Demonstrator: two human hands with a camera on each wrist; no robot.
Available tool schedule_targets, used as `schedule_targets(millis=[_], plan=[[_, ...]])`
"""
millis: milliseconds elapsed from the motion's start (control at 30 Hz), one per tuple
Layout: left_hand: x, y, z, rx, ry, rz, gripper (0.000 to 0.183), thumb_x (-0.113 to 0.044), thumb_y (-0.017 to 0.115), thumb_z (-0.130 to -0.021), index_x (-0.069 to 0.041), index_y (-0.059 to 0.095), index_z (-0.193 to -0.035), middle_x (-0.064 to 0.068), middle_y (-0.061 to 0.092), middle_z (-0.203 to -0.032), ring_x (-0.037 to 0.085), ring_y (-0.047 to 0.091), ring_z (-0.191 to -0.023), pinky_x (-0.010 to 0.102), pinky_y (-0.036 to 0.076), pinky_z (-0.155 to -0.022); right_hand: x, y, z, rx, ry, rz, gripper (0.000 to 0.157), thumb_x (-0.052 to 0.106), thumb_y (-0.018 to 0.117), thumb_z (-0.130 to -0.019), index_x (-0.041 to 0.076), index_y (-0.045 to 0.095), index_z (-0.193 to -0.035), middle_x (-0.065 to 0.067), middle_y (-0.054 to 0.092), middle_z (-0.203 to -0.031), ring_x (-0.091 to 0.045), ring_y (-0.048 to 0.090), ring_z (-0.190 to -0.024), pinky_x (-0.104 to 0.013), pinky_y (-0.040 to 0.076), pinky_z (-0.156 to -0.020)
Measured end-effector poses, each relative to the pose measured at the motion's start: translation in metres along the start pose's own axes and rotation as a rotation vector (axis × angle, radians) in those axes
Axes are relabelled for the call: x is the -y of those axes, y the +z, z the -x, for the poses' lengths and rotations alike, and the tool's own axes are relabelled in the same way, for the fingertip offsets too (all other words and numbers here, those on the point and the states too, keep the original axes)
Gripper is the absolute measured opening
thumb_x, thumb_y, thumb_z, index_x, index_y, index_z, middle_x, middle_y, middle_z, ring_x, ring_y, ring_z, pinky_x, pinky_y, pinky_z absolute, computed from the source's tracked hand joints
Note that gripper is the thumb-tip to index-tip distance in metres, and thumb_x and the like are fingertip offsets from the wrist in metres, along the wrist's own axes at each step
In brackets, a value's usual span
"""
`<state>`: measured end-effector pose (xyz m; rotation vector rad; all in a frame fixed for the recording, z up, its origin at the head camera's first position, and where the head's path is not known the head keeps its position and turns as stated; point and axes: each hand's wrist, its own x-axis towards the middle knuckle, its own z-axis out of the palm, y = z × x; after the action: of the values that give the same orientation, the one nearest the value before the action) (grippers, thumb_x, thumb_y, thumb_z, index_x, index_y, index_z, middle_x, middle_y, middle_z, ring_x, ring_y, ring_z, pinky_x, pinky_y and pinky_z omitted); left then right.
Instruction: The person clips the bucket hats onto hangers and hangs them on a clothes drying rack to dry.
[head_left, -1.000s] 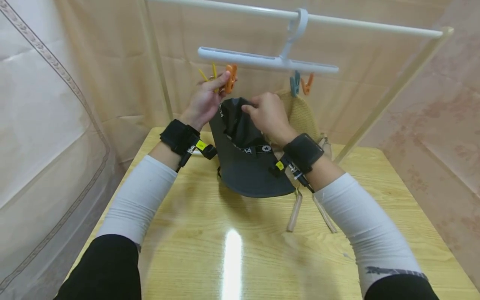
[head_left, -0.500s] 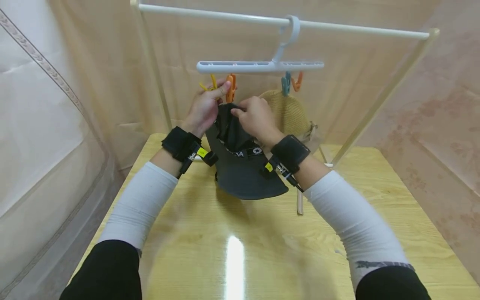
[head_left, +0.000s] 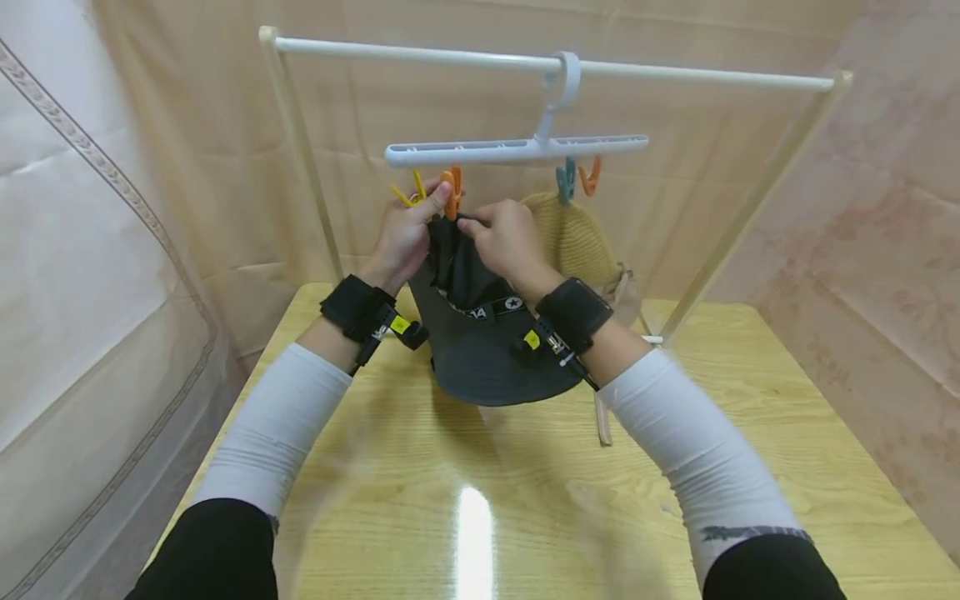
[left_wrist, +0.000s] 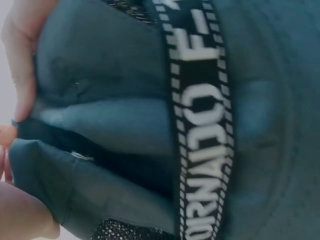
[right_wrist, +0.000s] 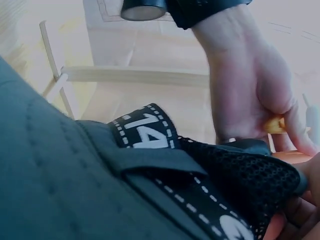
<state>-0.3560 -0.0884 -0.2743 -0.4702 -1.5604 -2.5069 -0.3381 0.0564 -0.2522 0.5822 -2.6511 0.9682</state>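
Note:
A dark grey-green bucket hat (head_left: 495, 367) with a lettered black band hangs in front of me below the hanger (head_left: 510, 151). My left hand (head_left: 403, 237) pinches an orange clothespin (head_left: 452, 197) at the top of the hat's crown. Beside it, a yellow clothespin (head_left: 411, 195) hangs near that hand's fingers. The crown is bunched up, and my right hand (head_left: 512, 243) grips its upper edge between thumb and fingers. In the right wrist view, black mesh (right_wrist: 250, 172) shows close to the right fingers. Whether the clothespin's tips have closed on the fabric is hidden.
A woven straw hat (head_left: 573, 242) hangs behind on the right from a blue-green clothespin (head_left: 566, 180), with another orange clothespin (head_left: 590, 176) alongside. The hanger hooks over a white rail (head_left: 420, 55) of a stand on the wooden table (head_left: 375, 500).
The left hand's orange clothespin has come down to the top of the crown. The right hand still holds the fabric. My view has tilted, so the rail sits lower.

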Motion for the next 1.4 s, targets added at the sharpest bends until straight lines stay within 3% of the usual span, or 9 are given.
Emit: schedule_targets(millis=[167, 400, 567, 700, 833, 1000, 1300, 1400], plan=[[0.002, -0.003, -0.001, -0.040, 0.024, 0.000, 0.019, -0.015, 0.060, -0.089, -0.003, 0.069, -0.100, 0.000, 0.070, -0.087, 0.020, 0.048, -0.101, 0.035, 0.024, -0.098, 0.003, -0.003, -0.004, 0.046, 0.009, -0.012, 0.024, 0.026, 0.058, -0.092, 0.009, 0.073, -0.099, -0.005, 0.064, -0.080, -0.017, 0.052, -0.067, -0.026, 0.034, -0.056], [0.008, -0.008, -0.002, -0.090, 0.017, -0.048, 0.028, -0.016, 0.061, -0.089, 0.000, 0.063, -0.112, 0.002, 0.062, -0.104, 0.018, 0.050, -0.101, 0.033, 0.031, -0.096, -0.007, 0.000, -0.008, 0.081, 0.052, -0.090, 0.026, 0.026, 0.056, -0.093, 0.006, 0.072, -0.090, -0.004, 0.057, -0.074, -0.017, 0.049, -0.068, -0.026, 0.034, -0.058], [0.015, -0.013, 0.007, -0.152, -0.017, -0.130, 0.027, -0.015, 0.060, -0.090, 0.001, 0.060, -0.112, 0.006, 0.060, -0.111, 0.016, 0.052, -0.100, 0.031, 0.035, -0.094, -0.014, 0.008, 0.000, 0.137, 0.068, -0.122, 0.025, 0.025, 0.055, -0.094, 0.007, 0.072, -0.090, -0.005, 0.054, -0.070, -0.018, 0.049, -0.065, -0.027, 0.034, -0.056], [0.019, -0.014, 0.011, -0.200, -0.004, -0.176, 0.029, -0.016, 0.063, -0.088, 0.002, 0.061, -0.112, 0.002, 0.062, -0.103, 0.013, 0.053, -0.095, 0.029, 0.039, -0.088, -0.014, 0.012, 0.003, 0.137, 0.067, -0.128, 0.025, 0.027, 0.055, -0.094, 0.009, 0.072, -0.090, -0.004, 0.054, -0.069, -0.017, 0.048, -0.064, -0.027, 0.034, -0.056], [0.018, -0.015, 0.010, -0.233, 0.022, -0.198, 0.029, -0.018, 0.065, -0.087, 0.000, 0.063, -0.110, -0.005, 0.063, -0.093, 0.010, 0.052, -0.086, 0.027, 0.036, -0.078, -0.010, 0.012, 0.002, 0.113, 0.052, -0.145, 0.025, 0.026, 0.056, -0.093, 0.008, 0.072, -0.090, -0.005, 0.059, -0.074, -0.018, 0.050, -0.069, -0.027, 0.035, -0.059], [0.017, -0.016, 0.013, -0.261, 0.006, -0.233, 0.026, -0.018, 0.066, -0.086, -0.003, 0.064, -0.106, -0.008, 0.063, -0.087, 0.009, 0.051, -0.081, 0.028, 0.034, -0.073, -0.006, 0.011, 0.004, 0.126, 0.053, -0.135, 0.024, 0.025, 0.057, -0.093, 0.007, 0.072, -0.091, -0.006, 0.064, -0.081, -0.018, 0.053, -0.073, -0.027, 0.038, -0.063], [0.020, -0.008, 0.007, -0.202, 0.027, -0.248, 0.023, -0.019, 0.067, -0.086, -0.004, 0.064, -0.102, -0.006, 0.061, -0.087, 0.011, 0.050, -0.084, 0.026, 0.036, -0.072, -0.014, -0.004, 0.004, 0.102, 0.073, -0.103, 0.025, 0.027, 0.056, -0.093, 0.008, 0.070, -0.101, -0.005, 0.063, -0.083, -0.017, 0.052, -0.073, -0.028, 0.038, -0.061], [0.020, -0.006, 0.007, -0.205, 0.040, -0.248, 0.024, -0.017, 0.068, -0.084, -0.002, 0.064, -0.102, -0.004, 0.061, -0.088, 0.011, 0.050, -0.084, 0.026, 0.036, -0.071, -0.017, -0.007, 0.004, 0.108, 0.062, -0.104, 0.027, 0.027, 0.056, -0.093, 0.007, 0.069, -0.107, -0.006, 0.067, -0.094, -0.018, 0.055, -0.079, -0.030, 0.042, -0.068]])
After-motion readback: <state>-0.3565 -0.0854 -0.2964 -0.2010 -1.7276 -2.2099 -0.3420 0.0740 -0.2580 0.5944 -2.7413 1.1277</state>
